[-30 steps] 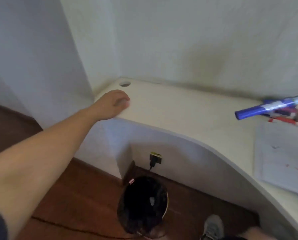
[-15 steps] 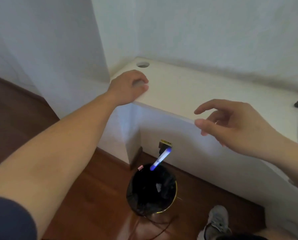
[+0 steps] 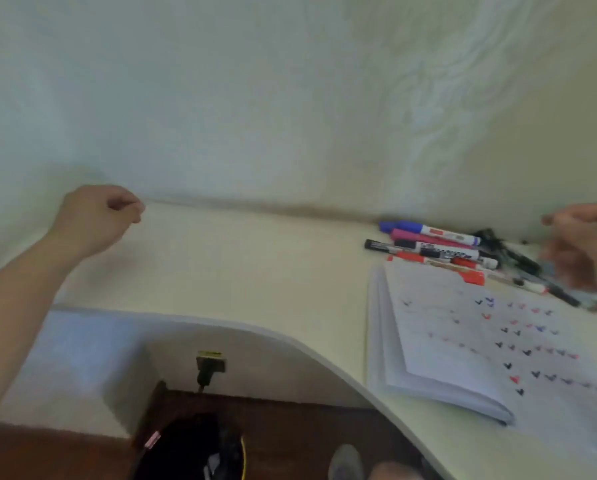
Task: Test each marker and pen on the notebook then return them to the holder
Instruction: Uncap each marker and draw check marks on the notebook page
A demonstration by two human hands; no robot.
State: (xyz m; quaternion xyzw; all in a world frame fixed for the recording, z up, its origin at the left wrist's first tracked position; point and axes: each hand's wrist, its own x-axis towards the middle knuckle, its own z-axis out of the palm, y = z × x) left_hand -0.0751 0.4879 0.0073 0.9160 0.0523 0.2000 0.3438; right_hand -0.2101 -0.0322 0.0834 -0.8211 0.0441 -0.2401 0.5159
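left hand (image 3: 98, 216): fist, raised | right hand (image 3: 583, 247): blurred, fingers loosely spread

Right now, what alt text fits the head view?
Markers lie piled above an open notebook dotted with coloured test marks. The curled left hand is empty; the blurred right hand hovers near the pile.

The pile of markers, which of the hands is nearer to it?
Right. The right hand hovers just beside the markers, blurred; the left hand is far off across the desk.
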